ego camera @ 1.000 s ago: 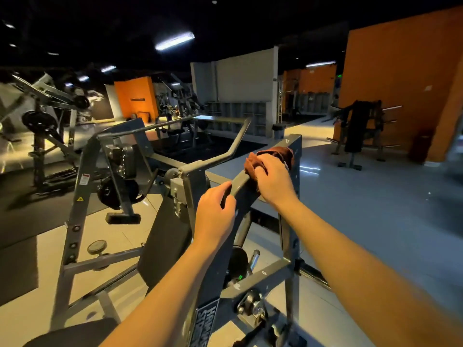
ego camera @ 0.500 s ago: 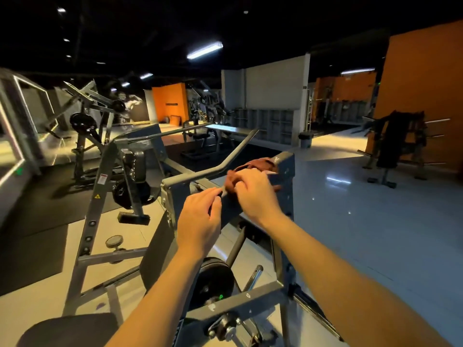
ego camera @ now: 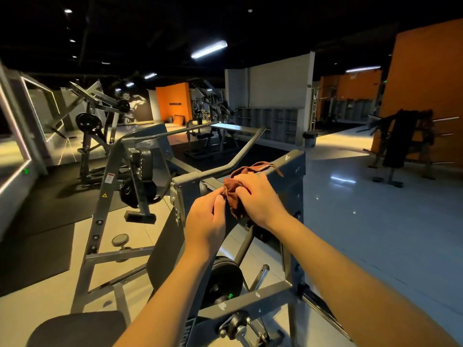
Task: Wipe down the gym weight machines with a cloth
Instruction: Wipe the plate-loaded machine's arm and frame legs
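Observation:
A grey weight machine (ego camera: 292,166) stands right in front of me, with a bent handle bar (ego camera: 235,156) reaching away from its upper frame. A crumpled reddish-brown cloth (ego camera: 233,189) lies on the sloping top beam of that frame. My right hand (ego camera: 258,196) lies over the cloth with fingers curled round it. My left hand (ego camera: 206,221) is just left of it, and its thumb and fingers pinch the cloth's near edge. Both forearms reach in from the bottom of the view.
A black seat pad (ego camera: 77,329) sits at the bottom left, and a weight plate (ego camera: 223,281) hangs low under my arms. Another plate-loaded machine (ego camera: 97,121) stands at the back left. A rack (ego camera: 403,144) is at the right, across glossy floor (ego camera: 375,221).
The cloth and my right hand slid back down the beam toward me. My left hand let go of the beam and took the cloth's edge. The view shifted to the left.

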The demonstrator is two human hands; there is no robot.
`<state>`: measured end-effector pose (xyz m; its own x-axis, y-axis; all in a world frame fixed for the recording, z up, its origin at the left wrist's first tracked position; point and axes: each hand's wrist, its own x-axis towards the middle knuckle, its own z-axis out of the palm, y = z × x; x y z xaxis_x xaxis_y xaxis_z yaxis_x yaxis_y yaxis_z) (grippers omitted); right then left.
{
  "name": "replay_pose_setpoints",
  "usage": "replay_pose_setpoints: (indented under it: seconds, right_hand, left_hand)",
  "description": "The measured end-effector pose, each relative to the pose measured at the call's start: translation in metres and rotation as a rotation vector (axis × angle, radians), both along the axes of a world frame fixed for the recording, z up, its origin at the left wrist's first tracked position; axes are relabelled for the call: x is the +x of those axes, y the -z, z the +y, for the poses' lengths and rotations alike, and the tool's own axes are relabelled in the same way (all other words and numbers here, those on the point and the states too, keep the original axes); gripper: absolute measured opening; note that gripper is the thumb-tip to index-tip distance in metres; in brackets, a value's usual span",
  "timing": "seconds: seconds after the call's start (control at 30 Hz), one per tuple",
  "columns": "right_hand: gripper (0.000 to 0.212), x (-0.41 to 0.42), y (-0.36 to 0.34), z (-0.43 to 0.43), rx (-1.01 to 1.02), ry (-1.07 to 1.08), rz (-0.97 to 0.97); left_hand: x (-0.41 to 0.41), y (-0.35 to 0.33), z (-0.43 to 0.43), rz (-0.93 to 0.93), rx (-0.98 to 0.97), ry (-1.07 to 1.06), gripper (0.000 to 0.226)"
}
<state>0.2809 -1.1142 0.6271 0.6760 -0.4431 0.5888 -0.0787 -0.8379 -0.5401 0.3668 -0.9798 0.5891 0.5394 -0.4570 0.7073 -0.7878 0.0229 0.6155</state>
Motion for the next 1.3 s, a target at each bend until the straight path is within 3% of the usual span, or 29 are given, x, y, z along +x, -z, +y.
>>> replay_pose_setpoints:
  seconds: [0.17, 0.37, 0.53, 0.67, 0.77, 0.9, 0.97, 1.07, 1.17, 1.23, 1.3]
  right_hand:
    - [0.037, -0.012, 0.004, 0.015, -0.198, -0.123, 0.055]
    - [0.035, -0.005, -0.007, -0.025, 0.059, 0.19, -0.062]
    - [0.041, -0.012, -0.005, 0.02, -0.167, -0.032, 0.017]
    - [0.042, -0.011, -0.001, 0.024, -0.21, -0.039, 0.067]
    - [0.037, -0.009, -0.006, 0.001, -0.211, 0.08, 0.087]
    - [0.048, -0.01, -0.019, -0.028, 0.039, 0.356, 0.013]
    - [0.042, -0.008, -0.019, -0.017, 0.053, 0.321, -0.03]
    - [0.027, -0.004, -0.003, 0.026, -0.033, 0.099, -0.025]
    - [0.03, -0.007, 0.01, 0.05, -0.156, -0.045, -0.006]
    - [0.032, -0.01, 0.006, 0.035, -0.241, -0.038, 0.026]
    - [0.031, -0.01, 0.001, 0.01, -0.202, 0.084, 0.003]
  left_hand:
    - [0.003, -0.004, 0.009, 0.058, -0.09, 0.079, 0.036]
    - [0.004, 0.005, 0.003, 0.0, -0.015, 0.015, 0.041]
    - [0.002, -0.004, 0.01, -0.017, -0.057, 0.093, 0.034]
    - [0.001, -0.004, 0.011, -0.003, -0.076, 0.076, 0.031]
    - [0.005, 0.0, 0.009, 0.001, -0.062, 0.077, 0.034]
    - [0.008, 0.003, 0.006, 0.053, -0.073, 0.055, 0.041]
    - [0.007, 0.003, 0.006, 0.065, -0.073, 0.053, 0.042]
    - [0.006, 0.001, 0.008, 0.039, -0.068, 0.075, 0.039]
    - [0.008, 0.0, 0.007, 0.072, -0.067, 0.081, 0.033]
    - [0.011, 0.003, 0.006, 0.035, -0.032, 0.077, 0.033]
    - [0.01, 0.005, 0.005, -0.052, 0.006, 0.077, 0.033]
